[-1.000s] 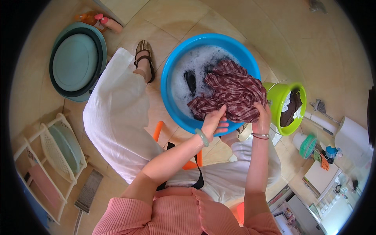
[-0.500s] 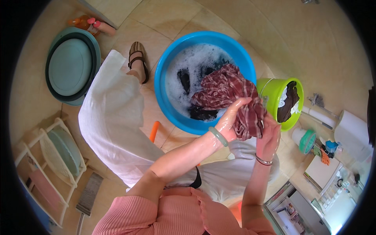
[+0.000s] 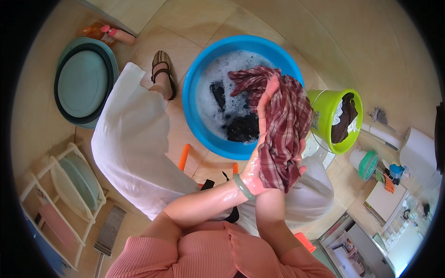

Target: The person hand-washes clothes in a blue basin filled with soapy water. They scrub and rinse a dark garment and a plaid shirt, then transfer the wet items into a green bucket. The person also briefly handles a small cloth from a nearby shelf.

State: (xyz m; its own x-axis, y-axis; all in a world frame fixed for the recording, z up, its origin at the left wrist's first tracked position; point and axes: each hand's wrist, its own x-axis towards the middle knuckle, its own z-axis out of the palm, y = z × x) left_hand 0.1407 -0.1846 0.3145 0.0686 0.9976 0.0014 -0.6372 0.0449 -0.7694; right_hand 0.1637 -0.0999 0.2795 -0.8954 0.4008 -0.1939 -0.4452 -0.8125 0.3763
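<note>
A wet dark-red plaid garment [image 3: 289,111] is bunched in my two hands above the right side of a blue basin [image 3: 190,99]. My left hand [image 3: 257,164], with a pale green bangle at the wrist, holds the garment's left side, fingers reaching up along it. My right hand [image 3: 301,160] supports it from beneath; cloth hides most of that hand, and only fingertips show at the right edge. My left wrist crosses over my right one. Foamy water [image 3: 208,69] fills the basin, with dark cloth [image 3: 243,127] soaking in it.
Right of the basin stands a lime-green bucket [image 3: 327,118] with brown and white clothes. Grey-green basins [image 3: 82,81] and bottles [image 3: 121,36] are at far left. A white rack [image 3: 74,208] holds more basins. An orange stool leg [image 3: 184,156] shows by my knees.
The garment has been spread out longer and drawn toward me. My left hand has moved along its left side, and my right hand has slid underneath, wrists now crossed.
</note>
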